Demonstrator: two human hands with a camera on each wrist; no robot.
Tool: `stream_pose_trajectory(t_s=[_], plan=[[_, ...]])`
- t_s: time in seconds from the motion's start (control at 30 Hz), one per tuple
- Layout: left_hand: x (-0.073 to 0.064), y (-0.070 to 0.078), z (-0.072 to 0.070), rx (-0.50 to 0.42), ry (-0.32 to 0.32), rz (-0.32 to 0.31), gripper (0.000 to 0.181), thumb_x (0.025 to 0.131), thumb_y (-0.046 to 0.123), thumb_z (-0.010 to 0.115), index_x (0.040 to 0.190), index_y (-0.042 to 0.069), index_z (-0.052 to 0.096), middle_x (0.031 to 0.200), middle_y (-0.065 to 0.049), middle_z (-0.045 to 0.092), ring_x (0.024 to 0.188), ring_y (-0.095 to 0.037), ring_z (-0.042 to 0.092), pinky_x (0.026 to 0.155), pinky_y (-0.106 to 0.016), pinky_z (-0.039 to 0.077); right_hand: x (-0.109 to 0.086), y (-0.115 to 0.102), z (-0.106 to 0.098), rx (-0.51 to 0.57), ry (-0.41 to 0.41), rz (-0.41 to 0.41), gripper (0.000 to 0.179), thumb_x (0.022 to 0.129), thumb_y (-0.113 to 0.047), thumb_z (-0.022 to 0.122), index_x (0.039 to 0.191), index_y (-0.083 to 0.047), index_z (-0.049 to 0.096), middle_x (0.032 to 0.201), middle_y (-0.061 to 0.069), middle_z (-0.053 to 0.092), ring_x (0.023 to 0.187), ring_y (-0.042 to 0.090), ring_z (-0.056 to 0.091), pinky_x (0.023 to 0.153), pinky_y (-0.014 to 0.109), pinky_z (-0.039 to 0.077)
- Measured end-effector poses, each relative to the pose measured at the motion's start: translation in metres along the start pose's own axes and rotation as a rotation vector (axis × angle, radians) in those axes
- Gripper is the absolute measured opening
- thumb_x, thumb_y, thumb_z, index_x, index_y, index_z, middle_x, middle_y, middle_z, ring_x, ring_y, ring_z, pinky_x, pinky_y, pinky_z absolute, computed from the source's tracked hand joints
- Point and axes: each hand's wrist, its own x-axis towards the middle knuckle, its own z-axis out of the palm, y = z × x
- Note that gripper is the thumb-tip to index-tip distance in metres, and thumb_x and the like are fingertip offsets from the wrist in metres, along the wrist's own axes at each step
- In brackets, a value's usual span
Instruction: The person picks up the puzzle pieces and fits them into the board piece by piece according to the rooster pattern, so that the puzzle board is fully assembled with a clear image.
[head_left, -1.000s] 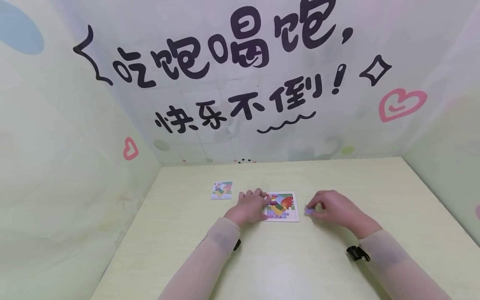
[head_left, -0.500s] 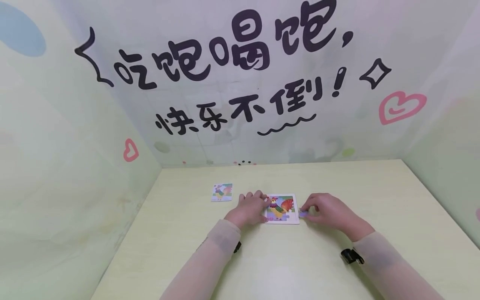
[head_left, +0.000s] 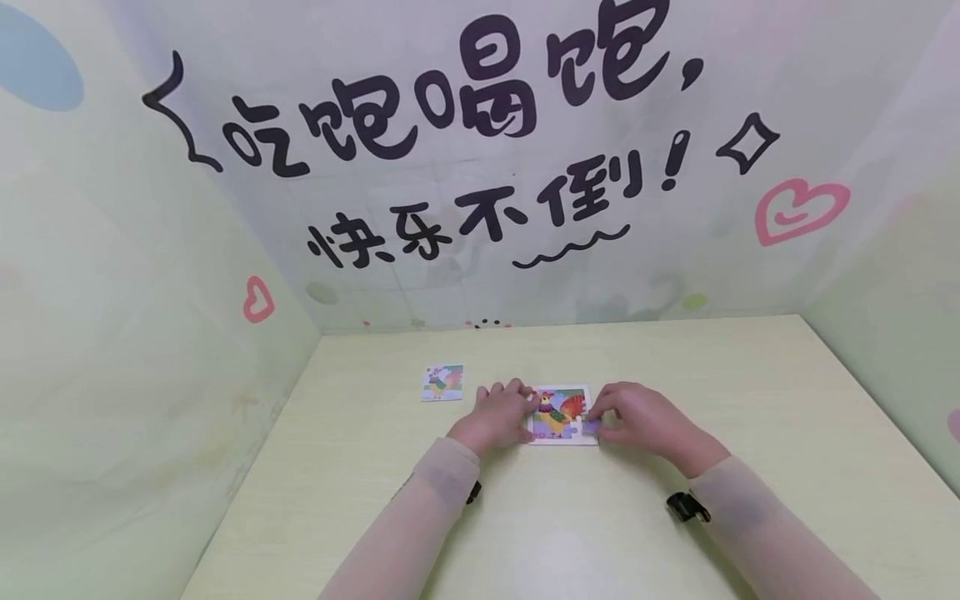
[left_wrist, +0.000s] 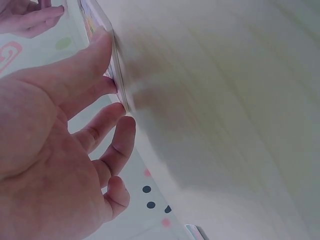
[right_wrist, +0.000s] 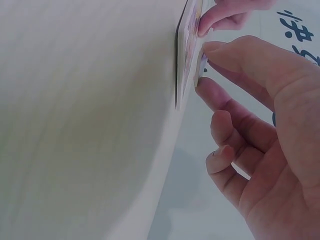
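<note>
On the table lies a jigsaw puzzle (head_left: 558, 442) in a white tray, with a rooster picture and a gap at its lower right. My left hand (head_left: 495, 417) holds the tray's left side, thumb and fingertips along the edge. Between thumb and fingers, my right hand (head_left: 648, 425) pinches a purplish puzzle piece (head_left: 591, 427) over the tray's right side, near the gap. The right wrist view shows this puzzle piece (right_wrist: 201, 65) edge-on, just above the tray's surface.
A small square card (head_left: 442, 383) with a paler rooster picture lies on the table (head_left: 540, 525) to the left, behind the left hand. Patterned wall sheets (head_left: 420, 292) with black lettering enclose the table at the back and sides.
My right hand has moved left with the puzzle piece, from beside the tray to over its right side. The left hand stays at the tray's left edge.
</note>
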Motion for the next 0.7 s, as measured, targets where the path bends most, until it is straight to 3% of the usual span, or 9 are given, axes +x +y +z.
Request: stream_pose_trajectory(t_s=[0.3, 0.7], plan=[[0.000, 0.000, 0.000, -0.002, -0.001, -0.005, 0.070, 0.092, 0.041, 0.076, 0.155, 0.028, 0.049, 0.157, 0.000, 0.045, 0.126, -0.024, 0.046, 0.101, -0.043, 0.032, 0.004, -0.009, 0.005, -0.009, -0.038, 0.004, 0.012, 0.083, -0.019, 0.085, 0.095, -0.020, 0.083, 0.101, -0.006, 0.074, 0.093, 0.016, 0.067, 0.089, 0.042, 0.058], [-0.001, 0.001, -0.002, 0.008, 0.009, -0.001, 0.071, 0.092, 0.041, 0.076, 0.156, 0.026, 0.048, 0.158, -0.002, 0.045, 0.127, -0.025, 0.048, 0.102, -0.044, 0.033, 0.010, -0.014, 0.007, -0.059, -0.057, -0.020, 0.013, 0.084, -0.012, 0.084, 0.095, -0.019, 0.084, 0.100, -0.004, 0.073, 0.093, 0.016, 0.066, 0.089, 0.042, 0.058]])
